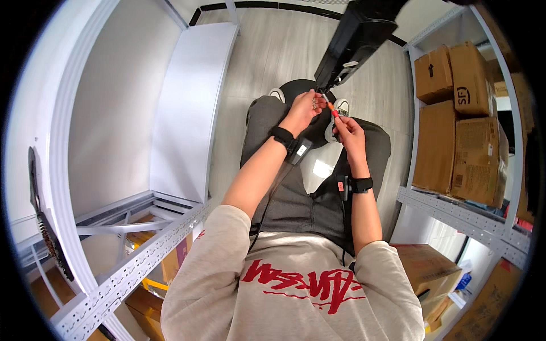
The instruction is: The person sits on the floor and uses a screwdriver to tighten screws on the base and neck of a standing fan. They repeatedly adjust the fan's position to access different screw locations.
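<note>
My right hand (352,139) grips a small screwdriver with a red and orange handle (333,109). Its tip points up and left, at the lower end of a long black housing (354,45). My left hand (302,112) is beside that end, fingers curled together near the screwdriver's tip. Small silvery bits show at its fingers; what it pinches, if anything, is too small to make out. Below both hands lies a round black base (304,88), partly hidden by the left hand and my legs.
On the right, a metal rack (449,213) carries several cardboard boxes (435,148). A white panel (190,108) and a perforated shelf beam (133,270) stand at the left. My shoes (277,94) rest on the grey floor (267,51) by the base. A cable hangs near my left forearm.
</note>
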`<control>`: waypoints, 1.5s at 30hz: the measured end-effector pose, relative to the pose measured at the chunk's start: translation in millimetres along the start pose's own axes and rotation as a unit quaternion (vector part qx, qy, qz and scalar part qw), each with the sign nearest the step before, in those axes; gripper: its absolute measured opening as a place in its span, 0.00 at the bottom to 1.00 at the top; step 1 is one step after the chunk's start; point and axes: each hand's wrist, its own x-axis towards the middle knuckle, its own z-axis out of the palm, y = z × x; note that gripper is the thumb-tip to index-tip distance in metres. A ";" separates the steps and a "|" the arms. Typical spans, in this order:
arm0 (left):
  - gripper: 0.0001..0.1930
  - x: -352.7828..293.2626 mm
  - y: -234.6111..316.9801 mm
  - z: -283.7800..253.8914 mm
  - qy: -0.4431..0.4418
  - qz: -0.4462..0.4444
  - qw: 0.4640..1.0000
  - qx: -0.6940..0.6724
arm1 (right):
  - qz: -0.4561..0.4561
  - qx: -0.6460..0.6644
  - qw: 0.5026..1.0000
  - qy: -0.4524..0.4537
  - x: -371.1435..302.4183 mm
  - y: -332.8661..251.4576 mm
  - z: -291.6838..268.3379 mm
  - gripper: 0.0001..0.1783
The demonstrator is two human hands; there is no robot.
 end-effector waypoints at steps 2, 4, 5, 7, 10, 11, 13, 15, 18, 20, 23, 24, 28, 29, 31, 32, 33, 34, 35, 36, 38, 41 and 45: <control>0.09 -9.3 5.0 2.5 -0.025 -0.019 0.999 -0.035 | -0.009 -0.014 1.000 -0.008 -1.1 2.3 -7.4 0.13; 0.09 -15.9 8.8 6.1 -0.030 -0.014 0.999 0.002 | -0.007 -0.005 1.000 -0.020 -1.6 4.7 -13.3 0.13; 0.09 -18.5 10.9 7.1 -0.031 -0.012 0.999 0.019 | -0.002 0.012 1.000 -0.020 -2.6 6.4 -16.0 0.13; 0.09 -20.1 12.7 9.5 -0.051 -0.009 0.997 0.057 | 0.009 0.044 0.999 -0.022 -2.9 8.7 -20.5 0.13; 0.09 -17.9 10.3 9.5 -0.052 -0.006 0.995 0.080 | 0.007 0.070 0.996 -0.048 -1.0 10.4 -22.1 0.12; 0.09 -17.3 9.4 6.5 -0.050 -0.004 0.995 0.084 | 0.007 0.071 0.996 -0.050 -2.1 11.0 -20.4 0.12; 0.09 -17.0 8.2 6.3 -0.043 0.002 0.995 0.085 | 0.006 0.072 0.996 -0.053 -3.8 13.5 -19.7 0.12; 0.09 -18.1 7.7 10.9 -0.034 0.010 0.996 0.082 | 0.007 0.057 0.998 -0.038 -2.3 19.1 -22.1 0.12; 0.10 -13.7 9.3 8.5 -0.008 0.010 0.998 0.064 | 0.003 0.042 0.999 -0.034 0.8 19.2 -21.0 0.12; 0.10 -15.4 8.4 10.4 -0.015 0.009 0.998 0.067 | 0.000 0.033 0.999 -0.027 -0.3 20.6 -21.6 0.12; 0.11 -14.9 9.2 12.7 -0.017 0.012 0.997 0.077 | -0.003 0.029 0.999 -0.019 0.1 21.0 -21.6 0.13; 0.11 -14.1 9.6 13.4 -0.016 0.013 0.996 0.082 | -0.003 0.031 0.999 -0.017 0.5 21.0 -21.8 0.12; 0.10 -11.4 8.9 7.5 -0.028 0.020 0.996 0.078 | -0.001 0.012 1.000 -0.009 1.4 22.0 -23.4 0.13; 0.09 -10.8 8.5 7.3 -0.025 0.021 0.996 0.079 | -0.002 0.013 1.000 -0.009 1.0 22.7 -24.2 0.13; 0.09 -9.6 7.6 5.5 -0.022 0.025 0.996 0.079 | -0.004 0.016 1.000 -0.010 1.0 22.8 -24.6 0.13; 0.09 -9.1 7.3 3.7 -0.022 0.028 0.996 0.076 | 0.000 0.013 1.000 -0.014 1.3 22.1 -24.7 0.13; 0.10 -8.6 7.0 2.0 -0.022 0.031 0.997 0.073 | 0.003 0.010 1.000 -0.017 1.6 21.5 -24.8 0.13; 0.10 -8.2 7.3 1.7 -0.025 0.031 0.996 0.074 | 0.006 0.006 1.000 -0.019 1.7 21.2 -25.0 0.13; 0.09 -7.8 7.7 1.4 -0.029 0.030 0.996 0.075 | 0.004 0.006 1.000 -0.018 1.4 21.1 -24.8 0.13; 0.09 -7.8 7.9 1.0 -0.032 0.030 0.996 0.076 | 0.001 0.005 1.000 -0.016 1.1 21.1 -24.2 0.13; 0.08 -8.4 8.2 3.5 -0.030 0.030 0.997 0.070 | -0.002 0.002 1.000 -0.011 0.9 22.1 -24.8 0.13; 0.08 -8.0 8.3 1.8 -0.026 0.028 0.997 0.065 | -0.003 -0.006 1.000 -0.008 0.3 22.3 -23.7 0.13; 0.09 -7.4 8.1 6.5 -0.022 0.025 0.997 0.072 | -0.003 -0.012 1.000 -0.004 1.9 22.3 -26.8 0.13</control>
